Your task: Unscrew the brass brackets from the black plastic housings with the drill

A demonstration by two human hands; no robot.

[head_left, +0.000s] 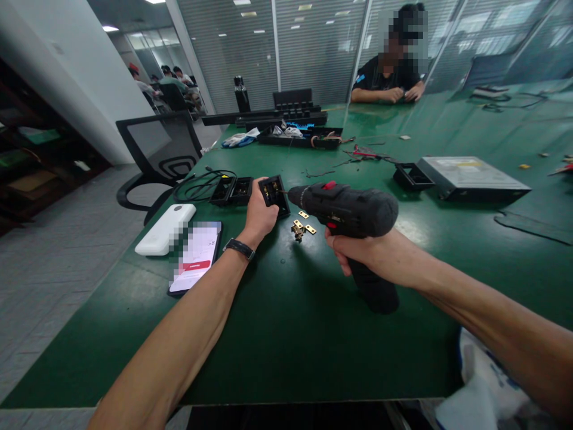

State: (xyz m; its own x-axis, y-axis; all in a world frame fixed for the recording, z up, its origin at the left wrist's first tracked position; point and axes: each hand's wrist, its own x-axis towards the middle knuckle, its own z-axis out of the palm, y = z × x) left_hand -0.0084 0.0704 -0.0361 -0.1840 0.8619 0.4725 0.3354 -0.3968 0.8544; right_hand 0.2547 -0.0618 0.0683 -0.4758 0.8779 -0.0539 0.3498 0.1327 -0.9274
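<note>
My left hand [262, 214] grips a small black plastic box [281, 204], tilted so that its open side with brass-coloured parts inside faces right. In my right hand [358, 248] is a black cordless drill [344, 209] with red switches, held level by its handle. The drill's thin bit points left and reaches to the box's opening; whether it touches a screw inside is too small to tell. Just below the box lies a small pile of brass plates [298, 229] on the green table. Two more black boxes [230, 191] stand left of my left hand.
A phone [196, 257] and a white power bank [165, 230] lie at the left edge. Farther back are a black tray [299, 141], red-handled pliers [367, 154], a black frame [412, 177] and a metal case [475, 178]. Someone sits across the table [268, 340].
</note>
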